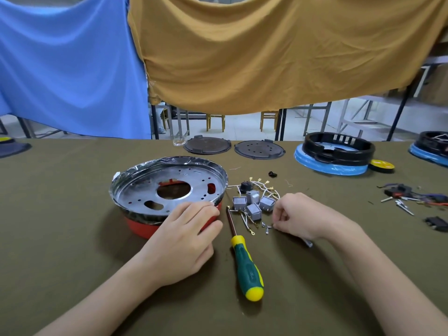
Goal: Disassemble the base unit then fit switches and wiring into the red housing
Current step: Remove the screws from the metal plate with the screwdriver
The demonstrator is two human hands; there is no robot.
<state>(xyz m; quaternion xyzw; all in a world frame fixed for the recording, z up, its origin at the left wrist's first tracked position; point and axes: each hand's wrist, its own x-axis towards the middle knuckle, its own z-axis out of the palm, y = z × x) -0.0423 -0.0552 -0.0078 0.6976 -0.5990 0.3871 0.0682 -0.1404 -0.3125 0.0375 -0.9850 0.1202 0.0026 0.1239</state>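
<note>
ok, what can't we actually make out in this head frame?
- Right hand: its curled fingers hide whether it pinches one of the small screws.
- Red housing: its inside is covered by the metal plate; its near side is behind the left hand.
- Grey switches: terminals and wire connections are too small to read.
- Black and blue unit: cut off by the right edge.

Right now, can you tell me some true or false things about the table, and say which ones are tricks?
1. The screwdriver lies on the table between the two hands. True.
2. The left hand holds the screwdriver. False: it rests against the red housing.
3. Grey switches sit right of the housing. True.
4. The right hand rests on the housing. False: it is by the small screws.
5. The cloth behind is green. False: blue and mustard.
</note>
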